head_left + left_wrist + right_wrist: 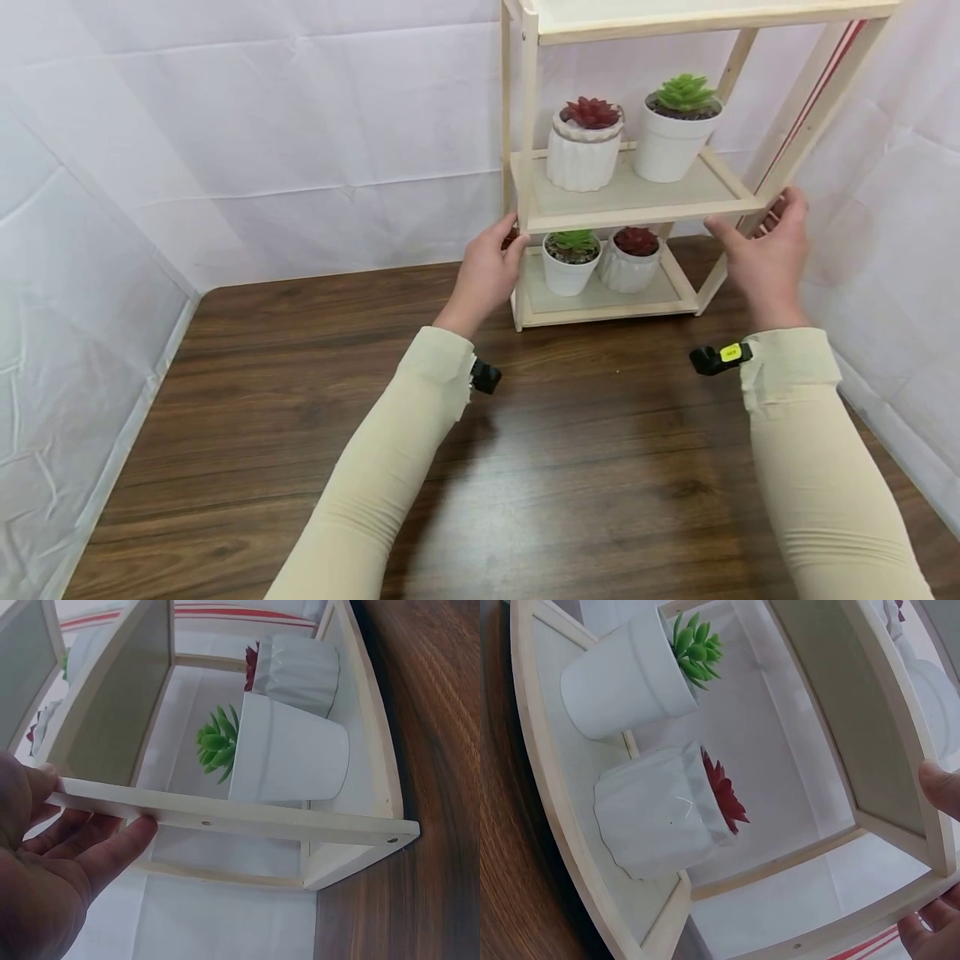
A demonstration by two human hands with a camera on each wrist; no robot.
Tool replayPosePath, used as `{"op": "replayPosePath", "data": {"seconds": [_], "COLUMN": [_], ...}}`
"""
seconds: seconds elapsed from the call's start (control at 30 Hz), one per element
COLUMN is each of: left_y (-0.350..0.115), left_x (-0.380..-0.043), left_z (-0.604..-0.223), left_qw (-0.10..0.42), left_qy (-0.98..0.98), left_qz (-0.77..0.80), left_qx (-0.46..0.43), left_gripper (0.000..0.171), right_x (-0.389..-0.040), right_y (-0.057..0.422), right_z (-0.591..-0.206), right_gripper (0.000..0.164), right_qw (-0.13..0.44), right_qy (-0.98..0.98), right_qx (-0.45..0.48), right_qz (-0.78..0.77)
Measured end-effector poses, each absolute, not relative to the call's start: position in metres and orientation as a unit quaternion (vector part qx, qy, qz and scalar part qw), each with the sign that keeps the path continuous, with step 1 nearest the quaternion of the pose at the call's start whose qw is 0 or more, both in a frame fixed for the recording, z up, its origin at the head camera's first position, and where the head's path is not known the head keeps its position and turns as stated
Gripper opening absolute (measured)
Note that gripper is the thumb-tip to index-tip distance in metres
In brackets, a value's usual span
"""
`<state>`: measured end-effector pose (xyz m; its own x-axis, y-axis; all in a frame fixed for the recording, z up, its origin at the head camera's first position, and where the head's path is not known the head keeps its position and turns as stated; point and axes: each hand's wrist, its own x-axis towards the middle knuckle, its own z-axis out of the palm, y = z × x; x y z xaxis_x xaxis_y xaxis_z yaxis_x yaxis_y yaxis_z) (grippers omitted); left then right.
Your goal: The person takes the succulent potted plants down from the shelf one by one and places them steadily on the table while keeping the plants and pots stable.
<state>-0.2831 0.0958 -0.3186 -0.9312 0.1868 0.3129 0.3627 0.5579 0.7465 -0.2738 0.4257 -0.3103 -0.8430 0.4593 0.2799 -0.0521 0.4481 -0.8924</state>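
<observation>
A pale wooden shelf rack stands on the brown table. Its left front post is pinched between the thumb and fingers of my left hand, just under the middle shelf. On the other side, my right hand holds the right post, its thumb pressed on the middle shelf's front rail. That shelf carries a red succulent in a ribbed white pot and a green one in a smooth white pot. Below sit another green plant's smooth pot and a red plant's faceted pot.
White cloth hangs behind the table and along both sides. Brown wood-grain tabletop spreads to the left of the rack and in front. The rack's top shelf is cut off by the frame, and a red-striped strip runs along its right side.
</observation>
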Motion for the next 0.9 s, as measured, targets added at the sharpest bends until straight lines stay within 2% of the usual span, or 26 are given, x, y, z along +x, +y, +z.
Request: {"op": "replayPosePath", "data": {"seconds": [0.9], "left_y": [0.0989], "left_x": [-0.2793], "left_z": [-0.3209], "left_qw": [0.096], "left_qy": [-0.871], "left_qz": [-0.459], "left_qx": [-0.148], "left_gripper": [0.051], "right_x": [-0.2748], "right_y": [0.4314], "right_z": [-0.3202], "right_gripper": [0.083], "right_qw": [0.285], "right_qy": [-0.819], "right_qx": [-0.089], "right_qz": [0.49]}}
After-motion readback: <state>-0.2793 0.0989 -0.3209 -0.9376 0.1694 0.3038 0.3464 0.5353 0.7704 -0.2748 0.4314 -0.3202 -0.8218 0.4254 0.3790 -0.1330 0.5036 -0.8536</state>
